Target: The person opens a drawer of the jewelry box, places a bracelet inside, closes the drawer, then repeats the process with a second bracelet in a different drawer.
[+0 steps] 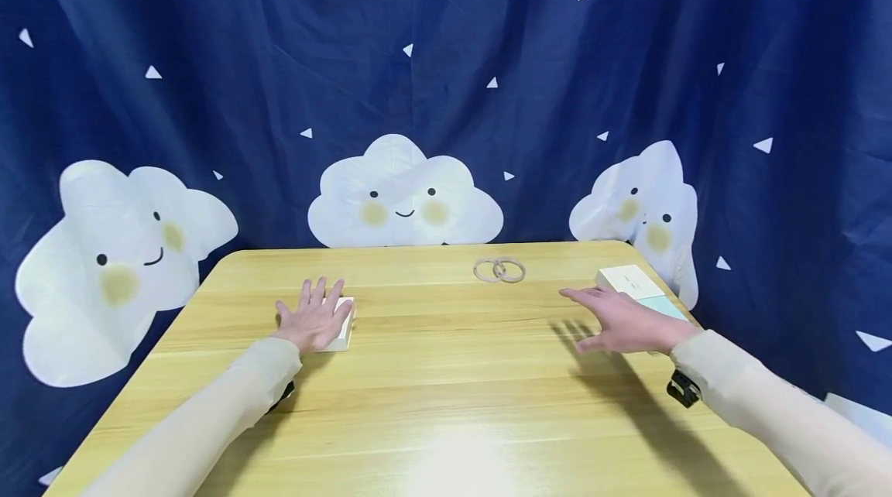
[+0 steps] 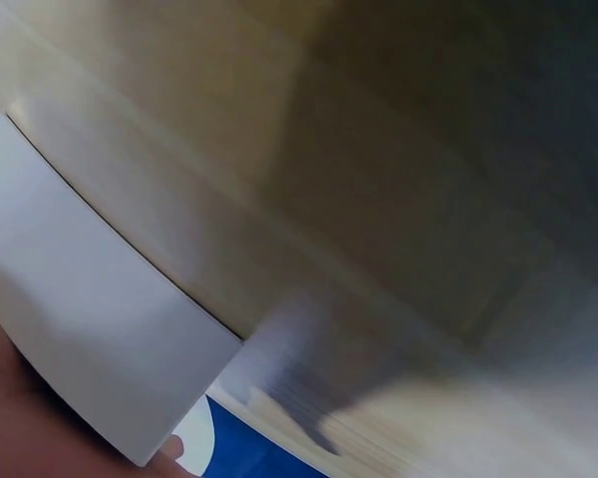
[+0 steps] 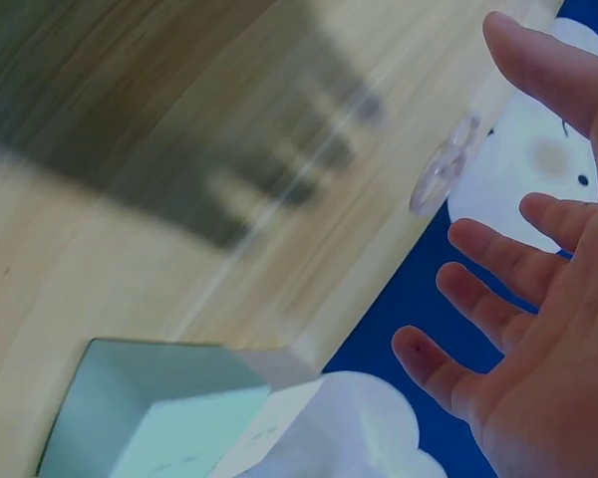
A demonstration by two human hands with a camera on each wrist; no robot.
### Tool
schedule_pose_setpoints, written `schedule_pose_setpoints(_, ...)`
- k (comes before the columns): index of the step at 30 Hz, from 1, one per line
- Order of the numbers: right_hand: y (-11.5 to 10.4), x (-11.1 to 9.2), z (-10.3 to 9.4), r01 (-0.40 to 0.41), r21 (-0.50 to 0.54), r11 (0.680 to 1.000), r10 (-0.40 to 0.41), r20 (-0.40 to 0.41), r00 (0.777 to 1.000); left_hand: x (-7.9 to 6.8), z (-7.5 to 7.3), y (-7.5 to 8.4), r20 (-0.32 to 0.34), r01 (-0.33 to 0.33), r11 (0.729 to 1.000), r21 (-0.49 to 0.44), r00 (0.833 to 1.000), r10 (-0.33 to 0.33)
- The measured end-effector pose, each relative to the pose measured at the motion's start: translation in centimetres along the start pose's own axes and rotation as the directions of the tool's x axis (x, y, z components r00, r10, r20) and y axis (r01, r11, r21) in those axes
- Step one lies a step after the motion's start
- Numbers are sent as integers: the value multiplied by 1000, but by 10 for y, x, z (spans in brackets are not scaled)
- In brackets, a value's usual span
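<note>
My left hand lies over a small white box on the left of the table, fingers straight and spread. In the left wrist view the white box shows a plain face and straight edges beside the palm; the hand hides part of it in the head view. On the right, my right hand hovers above the table with its fingers extended and nothing in them. Just behind it is a white and mint-green box, partly covered by that hand in the head view.
Two pale rings, overlapping each other, lie near the back edge of the wooden table. Behind the table hangs a dark blue curtain printed with clouds and triangles. A pale object shows at the far right.
</note>
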State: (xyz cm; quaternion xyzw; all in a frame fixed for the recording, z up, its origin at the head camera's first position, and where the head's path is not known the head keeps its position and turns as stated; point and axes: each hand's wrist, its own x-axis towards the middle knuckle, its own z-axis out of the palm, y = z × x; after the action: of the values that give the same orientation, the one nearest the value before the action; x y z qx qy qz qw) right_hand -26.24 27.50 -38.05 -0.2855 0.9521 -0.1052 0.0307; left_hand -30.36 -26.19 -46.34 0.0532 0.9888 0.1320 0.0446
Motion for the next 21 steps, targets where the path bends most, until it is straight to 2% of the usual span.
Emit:
schedule_pose_setpoints(11,28,-18,-3,-65,2,998,65,12,998,1,1,2,-12,-7,1000,8,1000,7)
schedule_pose_setpoints(21,49,-27,-6,-92,-28,995,92,-7,996,-1,0,1,-3,0,1000,11,1000,0)
